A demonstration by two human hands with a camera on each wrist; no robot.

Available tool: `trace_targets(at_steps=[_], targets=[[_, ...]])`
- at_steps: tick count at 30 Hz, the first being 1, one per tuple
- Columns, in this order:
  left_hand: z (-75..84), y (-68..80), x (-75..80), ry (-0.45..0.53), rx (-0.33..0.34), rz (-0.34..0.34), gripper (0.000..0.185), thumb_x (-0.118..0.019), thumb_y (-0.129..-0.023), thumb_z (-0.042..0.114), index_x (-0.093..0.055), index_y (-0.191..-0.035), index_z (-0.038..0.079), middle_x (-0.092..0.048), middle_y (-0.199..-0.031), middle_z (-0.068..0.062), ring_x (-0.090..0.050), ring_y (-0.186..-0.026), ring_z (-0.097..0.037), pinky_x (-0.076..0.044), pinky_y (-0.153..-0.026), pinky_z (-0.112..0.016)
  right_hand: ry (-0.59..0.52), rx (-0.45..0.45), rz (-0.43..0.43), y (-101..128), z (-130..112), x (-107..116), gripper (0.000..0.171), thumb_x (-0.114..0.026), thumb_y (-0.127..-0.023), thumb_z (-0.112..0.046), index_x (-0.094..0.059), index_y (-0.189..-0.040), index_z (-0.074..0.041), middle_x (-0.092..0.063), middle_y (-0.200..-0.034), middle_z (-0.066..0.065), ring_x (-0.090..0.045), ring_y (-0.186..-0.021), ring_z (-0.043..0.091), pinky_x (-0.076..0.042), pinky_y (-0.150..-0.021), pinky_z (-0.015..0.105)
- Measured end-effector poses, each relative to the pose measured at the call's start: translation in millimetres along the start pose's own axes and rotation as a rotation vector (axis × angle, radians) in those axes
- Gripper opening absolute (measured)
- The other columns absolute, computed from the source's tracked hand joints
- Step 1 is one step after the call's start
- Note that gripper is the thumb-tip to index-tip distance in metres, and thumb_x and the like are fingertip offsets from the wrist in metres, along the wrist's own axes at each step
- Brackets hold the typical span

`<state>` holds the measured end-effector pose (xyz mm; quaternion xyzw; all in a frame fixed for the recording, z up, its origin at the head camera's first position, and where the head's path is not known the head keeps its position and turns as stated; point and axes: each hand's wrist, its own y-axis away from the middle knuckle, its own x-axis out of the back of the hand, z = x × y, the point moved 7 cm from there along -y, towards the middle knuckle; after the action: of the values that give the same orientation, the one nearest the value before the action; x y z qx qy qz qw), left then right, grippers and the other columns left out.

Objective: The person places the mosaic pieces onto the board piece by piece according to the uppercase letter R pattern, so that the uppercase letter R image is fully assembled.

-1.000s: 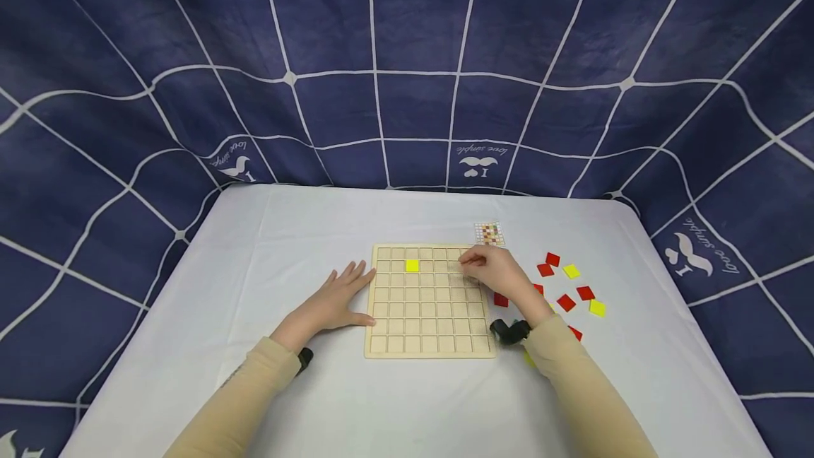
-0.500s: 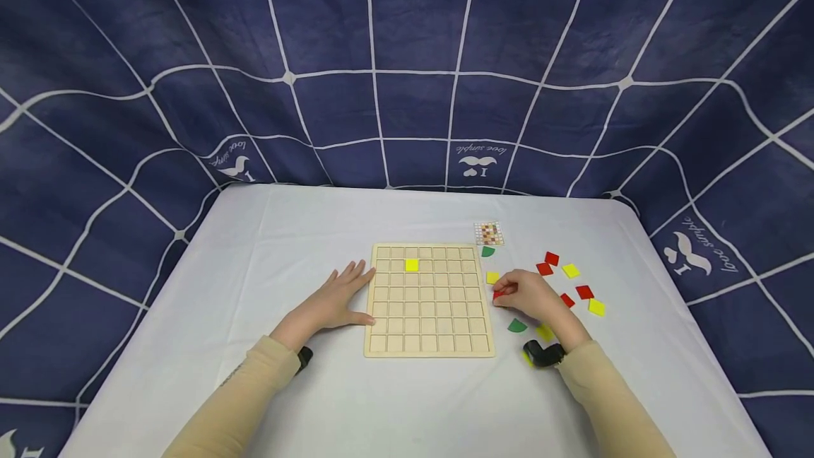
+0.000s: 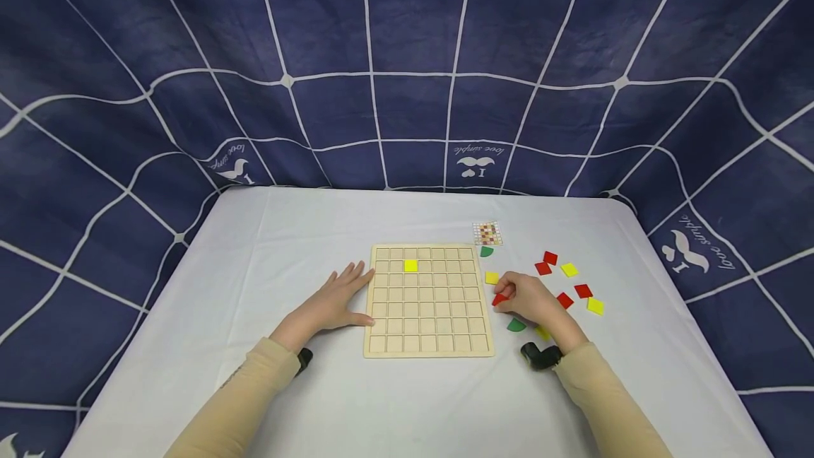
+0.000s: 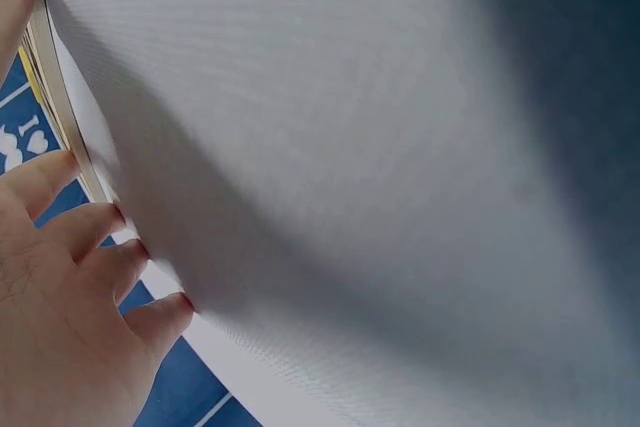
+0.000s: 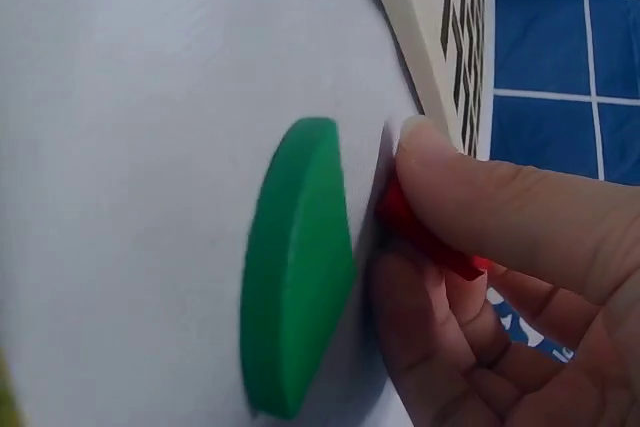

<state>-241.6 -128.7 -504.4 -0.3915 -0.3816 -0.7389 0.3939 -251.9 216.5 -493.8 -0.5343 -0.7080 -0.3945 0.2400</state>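
**A:** Head view: the right hand pinches a red tile on the white tablecloth, just beside the right edge of the wooden grid board. The left hand lies flat, fingers straight, against the board's left edge, gripping nothing. 1 yellow tile sits in a cell of the second row.

**B:** Risks?

**A:** The pinch looks shallow; the tile could slip. A green quarter-round piece lies close under the palm and could be nudged, as could the yellow square nearby.

**B:** Left wrist view?

**A:** Fingers spread on cloth at the board's rim; if that hand lifts, the board may slide.

**B:** Right wrist view?

**A:** Thumb and fingers clamp the red tile, the green piece touching or nearly so.

**B:** The setting?

**A:** Loose red and yellow tiles scatter to the right, a small pattern card beyond the board, a navy grid-patterned backdrop behind.
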Motion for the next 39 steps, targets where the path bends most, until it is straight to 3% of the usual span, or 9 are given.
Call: trace_targets(at_steps=[10,18,26,34,39], targets=[[-1.8,-0.4,-1.1,0.012,0.003,0.008,0.106,-0.077,-0.073,0.057,-0.029,-0.156,0.012,-0.015,-0.164,-0.017,-0.009,-0.153,-0.037,-0.010,-0.124,-0.056,-0.207,0.022,0.090,-20,-22,9,0.022,-0.080,-0.083,-0.018,-0.070,-0.100,-0.008,-0.070,-0.088,0.004,-0.061,-0.076,0.014,-0.051,-0.069,0.021],[-1.8,-0.3,-2.8,0.009,0.007,0.004,0.106,-0.077,-0.073,0.057,-0.028,-0.156,0.012,-0.015,-0.164,-0.017,-0.009,-0.153,-0.036,-0.010,-0.124,-0.056,-0.378,0.069,0.096,-47,-53,-9,0.021,-0.079,-0.084,-0.016,-0.074,-0.102,-0.008,-0.076,-0.092,0.005,-0.067,-0.075,0.009,-0.052,-0.066,0.022],[2.5,1.4,-1.3,0.002,0.005,0.010,0.106,-0.077,-0.073,0.057,-0.029,-0.156,0.012,-0.016,-0.164,-0.016,-0.010,-0.153,-0.036,-0.011,-0.123,-0.057,-0.395,0.102,0.085,-62,-80,-31,0.020,-0.077,-0.086,-0.017,-0.074,-0.104,-0.010,-0.076,-0.097,0.008,-0.068,-0.084,0.016,-0.054,-0.076,0.028],[2.2,1.6,-0.2,0.005,-0.001,0.011,0.106,-0.077,-0.073,0.057,-0.029,-0.156,0.012,-0.015,-0.164,-0.016,-0.010,-0.153,-0.036,-0.011,-0.124,-0.056,-0.320,0.119,0.082,-70,-93,-42,0.011,-0.076,-0.086,-0.016,-0.076,-0.097,-0.012,-0.075,-0.095,0.006,-0.066,-0.082,0.016,-0.053,-0.073,0.028],[1.6,2.0,0.9,0.005,-0.004,0.016,0.106,-0.077,-0.073,0.057,-0.029,-0.156,0.012,-0.015,-0.164,-0.016,-0.010,-0.153,-0.036,-0.010,-0.123,-0.057,-0.254,0.149,0.101,-71,-100,-45,0.009,-0.074,-0.088,-0.015,-0.078,-0.095,-0.013,-0.074,-0.103,0.006,-0.065,-0.090,0.020,-0.054,-0.080,0.034]])
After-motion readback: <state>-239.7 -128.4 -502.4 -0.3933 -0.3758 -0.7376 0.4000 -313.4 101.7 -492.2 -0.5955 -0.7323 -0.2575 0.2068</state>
